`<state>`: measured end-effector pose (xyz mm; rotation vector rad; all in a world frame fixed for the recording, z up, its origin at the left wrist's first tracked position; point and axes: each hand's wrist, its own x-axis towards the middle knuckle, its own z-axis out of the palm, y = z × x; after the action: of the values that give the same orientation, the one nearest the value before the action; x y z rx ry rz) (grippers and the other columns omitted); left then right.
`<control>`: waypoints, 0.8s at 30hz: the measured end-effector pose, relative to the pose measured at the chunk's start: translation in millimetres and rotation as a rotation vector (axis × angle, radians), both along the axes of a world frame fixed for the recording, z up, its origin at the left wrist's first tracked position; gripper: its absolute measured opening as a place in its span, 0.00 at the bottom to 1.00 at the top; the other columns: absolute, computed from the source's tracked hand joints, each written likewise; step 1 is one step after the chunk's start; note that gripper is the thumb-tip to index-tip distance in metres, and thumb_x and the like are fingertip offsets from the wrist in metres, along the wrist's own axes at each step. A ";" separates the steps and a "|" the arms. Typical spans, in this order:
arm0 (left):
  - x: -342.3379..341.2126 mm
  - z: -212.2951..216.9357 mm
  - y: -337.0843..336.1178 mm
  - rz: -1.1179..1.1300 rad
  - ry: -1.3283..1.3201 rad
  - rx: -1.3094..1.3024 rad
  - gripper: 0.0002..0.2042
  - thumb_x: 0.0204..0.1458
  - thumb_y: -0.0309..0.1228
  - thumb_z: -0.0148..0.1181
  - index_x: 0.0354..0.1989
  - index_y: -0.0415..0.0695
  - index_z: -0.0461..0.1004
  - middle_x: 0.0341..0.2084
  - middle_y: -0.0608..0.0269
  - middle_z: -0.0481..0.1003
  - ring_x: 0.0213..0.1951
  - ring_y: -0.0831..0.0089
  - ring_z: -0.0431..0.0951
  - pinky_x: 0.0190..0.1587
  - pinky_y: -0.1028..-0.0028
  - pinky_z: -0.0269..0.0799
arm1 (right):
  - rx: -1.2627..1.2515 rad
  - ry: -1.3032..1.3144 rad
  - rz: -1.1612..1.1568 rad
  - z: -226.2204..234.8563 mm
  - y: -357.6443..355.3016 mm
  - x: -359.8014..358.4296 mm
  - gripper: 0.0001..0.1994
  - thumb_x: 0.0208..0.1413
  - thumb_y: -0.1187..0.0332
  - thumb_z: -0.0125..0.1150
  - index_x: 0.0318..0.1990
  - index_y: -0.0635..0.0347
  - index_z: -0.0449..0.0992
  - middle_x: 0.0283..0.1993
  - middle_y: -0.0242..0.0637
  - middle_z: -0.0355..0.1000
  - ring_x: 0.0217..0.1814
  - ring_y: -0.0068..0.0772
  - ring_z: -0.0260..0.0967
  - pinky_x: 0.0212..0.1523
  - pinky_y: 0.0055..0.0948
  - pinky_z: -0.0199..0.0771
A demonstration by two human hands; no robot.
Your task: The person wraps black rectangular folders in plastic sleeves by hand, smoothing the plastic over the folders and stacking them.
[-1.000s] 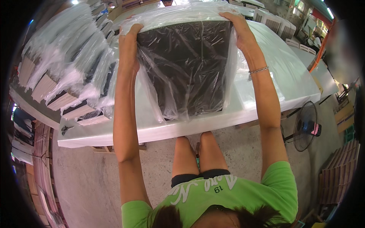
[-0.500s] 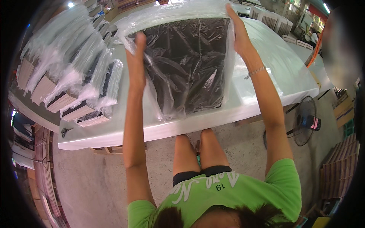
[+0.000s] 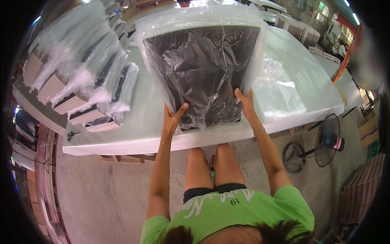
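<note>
Head view: both hands now down at the near end of the dark panel in its clear plastic bag (image 3: pixel 203 69), no longer up at its far corners as a second ago. Left hand (image 3: pixel 172 118) grasping the bag's lower left corner, thumb on top; right hand (image 3: pixel 245 102) clasping the lower right edge, fingers (image 3: pixel 239 94) pressed on the film. Bagged panel lying over the white table (image 3: pixel 134 130), near end at the near edge. Looks like the sleeve drawn fully over. Stack of wrapped panels (image 3: pixel 81 81) along the left edge.
</note>
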<state>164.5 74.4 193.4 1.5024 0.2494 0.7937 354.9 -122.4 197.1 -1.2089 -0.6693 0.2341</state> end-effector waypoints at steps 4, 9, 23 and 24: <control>-1.4 2.6 -17.0 0.105 -0.085 0.000 0.30 0.43 0.36 0.66 0.51 0.33 0.60 0.44 0.55 0.69 0.47 0.66 0.67 0.51 0.72 0.60 | 0.067 0.017 -0.086 -9.0 -2.2 -8.7 0.36 0.47 0.53 0.62 0.56 0.70 0.56 0.51 0.43 0.63 0.55 0.36 0.58 0.56 0.29 0.53; -6.8 0.8 -24.1 0.097 -0.056 -0.016 0.27 0.44 0.33 0.65 0.50 0.32 0.61 0.44 0.55 0.69 0.46 0.67 0.68 0.50 0.73 0.60 | 0.103 0.014 -0.091 -17.7 -10.7 -13.6 0.31 0.49 0.54 0.61 0.54 0.67 0.60 0.50 0.38 0.62 0.52 0.29 0.58 0.52 0.27 0.55; -5.5 9.6 -25.4 0.059 -0.088 -0.050 0.33 0.43 0.33 0.66 0.55 0.35 0.56 0.49 0.54 0.65 0.52 0.65 0.64 0.55 0.71 0.56 | 0.166 0.208 -0.126 -25.8 -15.2 -12.0 0.32 0.52 0.61 0.59 0.60 0.67 0.51 0.59 0.38 0.55 0.60 0.30 0.52 0.60 0.28 0.48; -7.8 9.1 -23.7 0.056 -0.068 -0.075 0.33 0.43 0.34 0.66 0.56 0.36 0.55 0.49 0.54 0.65 0.53 0.65 0.63 0.55 0.71 0.55 | 0.154 0.209 -0.115 -26.0 -13.0 -13.9 0.34 0.52 0.59 0.58 0.59 0.70 0.50 0.59 0.40 0.54 0.60 0.31 0.50 0.60 0.29 0.46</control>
<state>156.7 50.7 202.5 1.4008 0.2685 0.8689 341.0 -135.4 171.1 -1.0544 -0.4267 0.2056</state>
